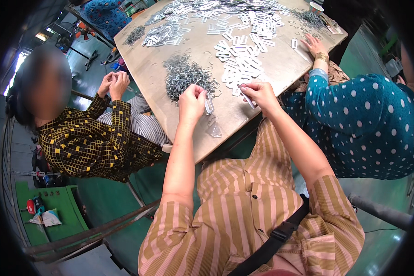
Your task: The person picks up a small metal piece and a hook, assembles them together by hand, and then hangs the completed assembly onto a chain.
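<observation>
My left hand (192, 105) is closed in a pinch at the near edge of a heap of small curved metal hooks (184, 77). A pale oblong slotted piece (209, 105) hangs at its fingertips. To the right, my right hand (261, 95) grips another pale, narrow piece (247, 100) between thumb and fingers, seen nearly edge-on. Just beyond it spreads a pile of white oblong slotted pieces (244, 66). Near the table corner, below my left hand, lies a small clear plastic scrap or bag (215, 130).
The tan table (154, 92) carries more slotted pieces (170, 32) and hook heaps (310, 19) farther back. A person in a checked shirt (87, 142) sits at left with hands together. At right, a person in a dotted top (368, 124) rests a hand (314, 45) on the table.
</observation>
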Demonstrator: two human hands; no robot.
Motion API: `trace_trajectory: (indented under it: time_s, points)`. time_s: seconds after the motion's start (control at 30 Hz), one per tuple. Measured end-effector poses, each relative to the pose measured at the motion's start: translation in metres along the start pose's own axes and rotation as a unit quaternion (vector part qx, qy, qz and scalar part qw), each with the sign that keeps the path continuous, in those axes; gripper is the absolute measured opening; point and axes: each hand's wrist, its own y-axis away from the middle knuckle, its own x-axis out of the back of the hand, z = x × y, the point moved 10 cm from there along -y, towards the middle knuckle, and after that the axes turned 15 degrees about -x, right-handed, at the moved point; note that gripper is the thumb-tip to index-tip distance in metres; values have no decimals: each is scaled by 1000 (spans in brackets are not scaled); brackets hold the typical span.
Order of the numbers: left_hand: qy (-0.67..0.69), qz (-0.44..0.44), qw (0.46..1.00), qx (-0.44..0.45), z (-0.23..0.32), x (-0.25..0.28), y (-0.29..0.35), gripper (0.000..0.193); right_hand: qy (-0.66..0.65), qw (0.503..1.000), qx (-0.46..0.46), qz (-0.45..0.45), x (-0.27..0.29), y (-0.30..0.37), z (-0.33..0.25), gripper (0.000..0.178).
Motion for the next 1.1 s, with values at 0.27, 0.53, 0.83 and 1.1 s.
trace_trajectory:
  time_s: [0.27,0.53,0.83,1.1]
  points:
    - [80,44,996,-20,-1,19,1,7,-25,997,-46,-53,-21,15,12,17]
    - [319,42,946,26,28,-6,1,11,42,994,85,-56,-42,34,-18,14]
    - [331,70,941,-7,58,12,-1,10,171,979,114,13,-48,62,-38,15]
    - [356,58,933,3,58,13,10,11,218,961,172,-10,-62,80,-38,18]
